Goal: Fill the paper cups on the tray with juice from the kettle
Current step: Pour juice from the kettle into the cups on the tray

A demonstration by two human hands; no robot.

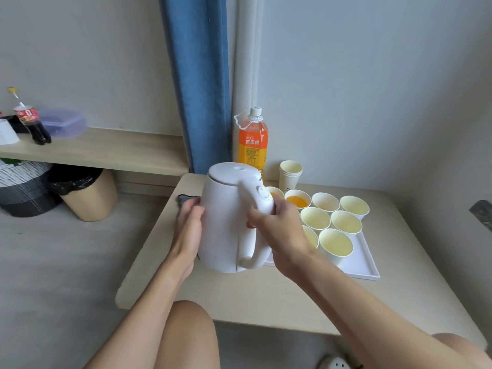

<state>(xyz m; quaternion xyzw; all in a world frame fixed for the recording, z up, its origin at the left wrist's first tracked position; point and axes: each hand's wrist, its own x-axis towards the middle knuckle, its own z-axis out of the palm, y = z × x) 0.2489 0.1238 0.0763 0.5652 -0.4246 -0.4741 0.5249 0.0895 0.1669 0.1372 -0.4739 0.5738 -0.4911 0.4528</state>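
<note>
A white kettle (226, 217) is held above the table's middle, tilted away from me toward the tray's back left corner. My right hand (277, 230) grips its handle. My left hand (190, 219) presses flat against its left side. Behind it, a white tray (364, 265) carries several paper cups. Two cups at the back left hold orange juice (298, 200); the nearest empty cup (336, 242) and the others beside it show pale insides. The kettle hides its own spout and part of the tray's left cups.
An orange juice bottle (252, 139) stands against the wall behind the tray, with a stack of spare cups (290, 173) beside it. A dark object (186, 199) lies left of the kettle. A lined bin (85, 193) and a basket (24, 187) sit under a shelf at left.
</note>
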